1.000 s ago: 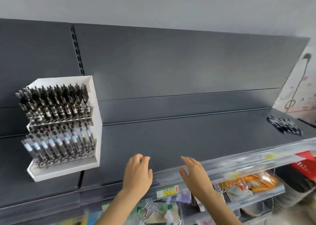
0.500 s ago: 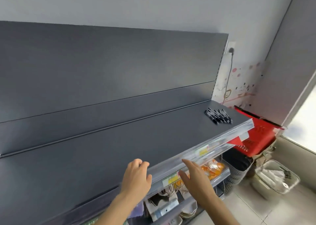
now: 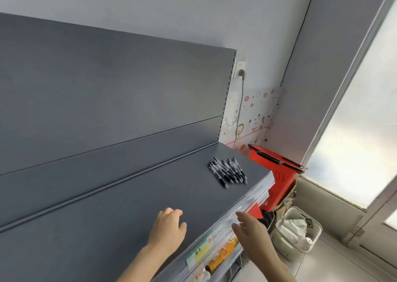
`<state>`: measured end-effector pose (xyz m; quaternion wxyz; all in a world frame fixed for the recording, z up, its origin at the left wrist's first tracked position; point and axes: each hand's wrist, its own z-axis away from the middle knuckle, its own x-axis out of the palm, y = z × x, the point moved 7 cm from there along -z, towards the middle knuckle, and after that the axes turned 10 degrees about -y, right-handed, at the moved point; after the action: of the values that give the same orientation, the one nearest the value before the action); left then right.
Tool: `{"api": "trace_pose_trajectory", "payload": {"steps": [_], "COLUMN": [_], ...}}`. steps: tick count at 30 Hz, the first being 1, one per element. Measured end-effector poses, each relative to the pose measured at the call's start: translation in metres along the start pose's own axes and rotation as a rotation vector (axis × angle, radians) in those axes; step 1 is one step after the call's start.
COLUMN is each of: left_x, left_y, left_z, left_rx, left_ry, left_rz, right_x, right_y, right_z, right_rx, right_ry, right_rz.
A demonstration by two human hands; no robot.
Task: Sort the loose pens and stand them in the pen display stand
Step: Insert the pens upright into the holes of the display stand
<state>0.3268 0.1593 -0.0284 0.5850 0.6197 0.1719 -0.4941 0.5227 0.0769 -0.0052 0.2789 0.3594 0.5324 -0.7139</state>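
Dark grey metal shelf (image 3: 129, 206) runs off to the right under a matching back panel. Near its far right end, close to the front edge, lies the cluster of loose black pens (image 3: 228, 172). They lie flat, side by side and touching, roughly parallel. Their long axis slants from the back of the shelf toward the front edge and the right. Which end is tip and which is cap is too small to tell. The pen display stand is not in view.

Both hands are well short of the pens. The left hand (image 3: 167, 228) hovers over the shelf by its front edge, its grip loose, fingers gently curled round nothing. The right hand (image 3: 251, 232) hangs just off the clear plastic price rail (image 3: 253, 204), its grip spread, fingers straight, also empty.

The step in hand looks like the reach for the pens. It would go best coming in across the slant, so the fingers close square over the barrels and gather several at once, with the other hand cupped at the front edge against rolling. Checking which way the ends point before lifting would save turning them at the stand.

Past the shelf end stands a red plastic shopping basket (image 3: 279, 174). Below it a clear plastic tub (image 3: 298, 230) sits on the floor, with a frosted window (image 3: 354, 153) to the right.
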Motion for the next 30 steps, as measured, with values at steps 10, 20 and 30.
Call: {"api": "trace_pose_trajectory", "payload": {"steps": [10,20,30], "left_x": [0.014,0.033,0.048], "left_y": [0.027,0.075,0.111], "left_z": [-0.1,-0.195,-0.263], "left_rx": [-0.07,-0.337,-0.62], "left_ry": [-0.057,-0.053,0.007], "left_rz": [0.066,0.073,0.116], "right_x": [-0.044,-0.082,-0.063], "right_y": [0.052,0.089,0.082], "right_z": [-0.101,-0.217,-0.289], "right_rx": [0.066,0.046,0.051], "right_ry": [0.04,0.006,-0.202], "right_rz": [-0.11,-0.06,0.042]}}
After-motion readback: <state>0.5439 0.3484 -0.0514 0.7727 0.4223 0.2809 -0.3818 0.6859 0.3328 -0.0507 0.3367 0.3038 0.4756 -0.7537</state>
